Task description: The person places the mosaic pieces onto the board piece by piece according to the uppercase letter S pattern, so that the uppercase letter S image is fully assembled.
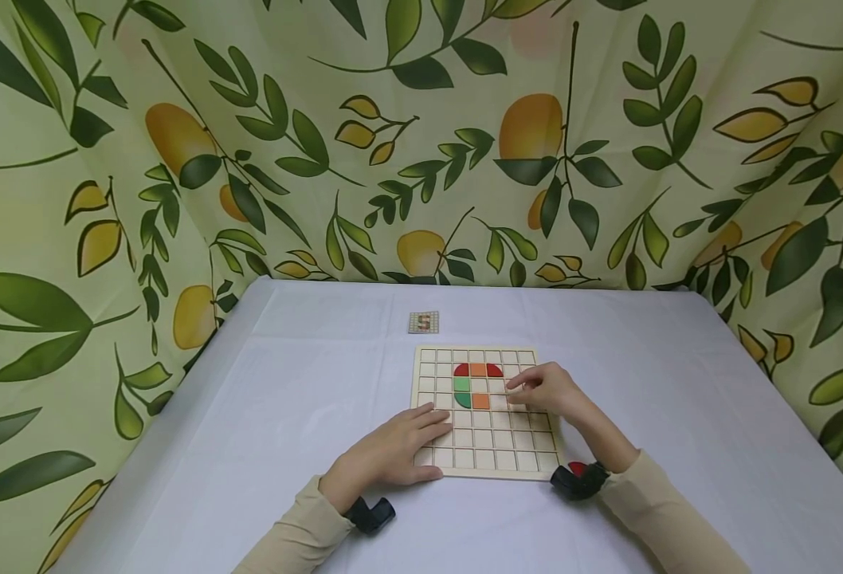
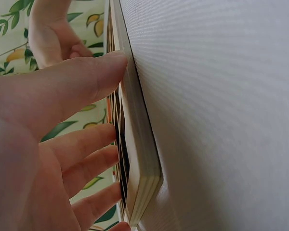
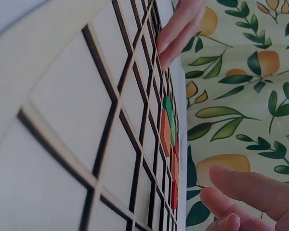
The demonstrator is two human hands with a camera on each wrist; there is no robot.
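A wooden grid board (image 1: 495, 461) lies on the table. My left hand (image 1: 401, 442) rests on its left side, fingers spread over the squares; in the left wrist view the thumb (image 2: 103, 72) touches the near edge. Coloured tiles sit in the upper-middle cells: a red rounded tile (image 1: 461, 371), an orange square tile (image 1: 477, 370), another red rounded tile (image 1: 495, 371), a light green square tile (image 1: 461, 384), a dark green rounded tile (image 1: 463, 401) and a second orange tile (image 1: 480, 401). My right hand (image 1: 546, 389) is over the board's right side, fingers loosely bent, with no tile visible in them.
A small patterned card (image 1: 424, 322) lies beyond the board. Something red (image 1: 577, 469) shows beside the board's near right corner, partly hidden by the right wrist's black camera (image 1: 579, 482). White cloth (image 1: 321, 343) covers the table; a leaf-patterned curtain (image 1: 450, 191) hangs behind it.
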